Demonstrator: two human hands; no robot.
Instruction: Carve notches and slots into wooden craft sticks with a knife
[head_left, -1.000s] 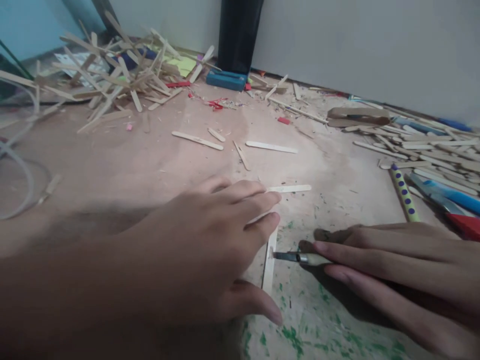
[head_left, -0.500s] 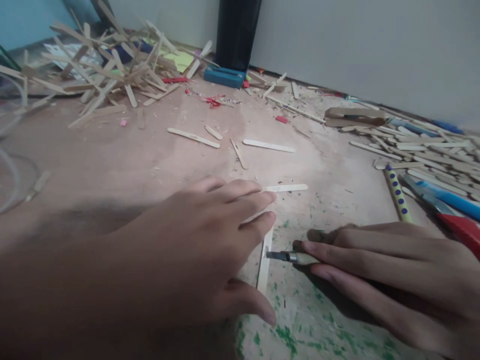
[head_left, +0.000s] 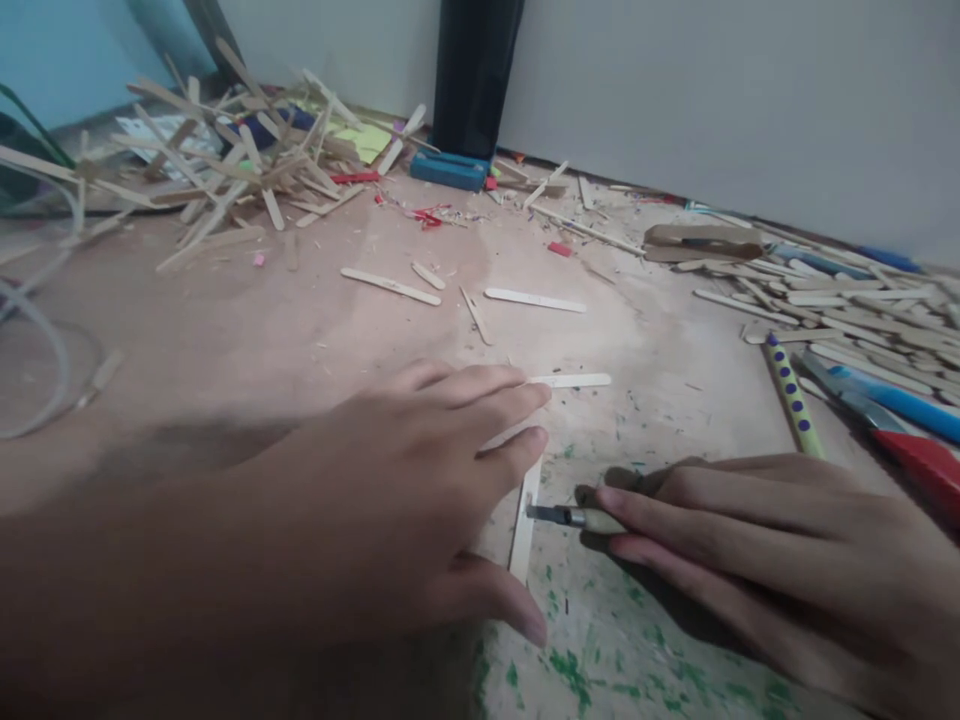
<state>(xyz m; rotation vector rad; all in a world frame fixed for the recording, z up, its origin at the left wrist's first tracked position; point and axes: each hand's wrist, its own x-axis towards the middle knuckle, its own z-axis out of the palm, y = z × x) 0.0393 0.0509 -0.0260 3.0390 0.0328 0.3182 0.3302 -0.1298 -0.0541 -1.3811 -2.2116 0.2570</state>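
A flat wooden craft stick [head_left: 523, 548] lies on the worktop, running away from me, with a small roughened notch in its middle. My left hand [head_left: 427, 480] is spread flat over it, its index fingertip on the far part and its thumb beside the near end. In my right hand [head_left: 772, 545] is a small wood-carving chisel [head_left: 600, 521], pinched by its pale handle. The flat metal blade points left, its tip touching the stick at the notch. Beyond my left fingertips, another craft stick [head_left: 577, 381] lies crosswise, partly hidden by the fingers.
Loose craft sticks [head_left: 536, 300] lie farther back. At right are a stick pile [head_left: 862, 310], a spotted yellow pencil [head_left: 793, 395] and a red-handled tool [head_left: 919, 465]. A tangle of sticks [head_left: 225, 170] stands back left, near a dark upright object [head_left: 476, 80] with a blue base.
The view has shifted slightly. Both hands keep nearly the same pose, and the chisel tip stays at the stick's notch.
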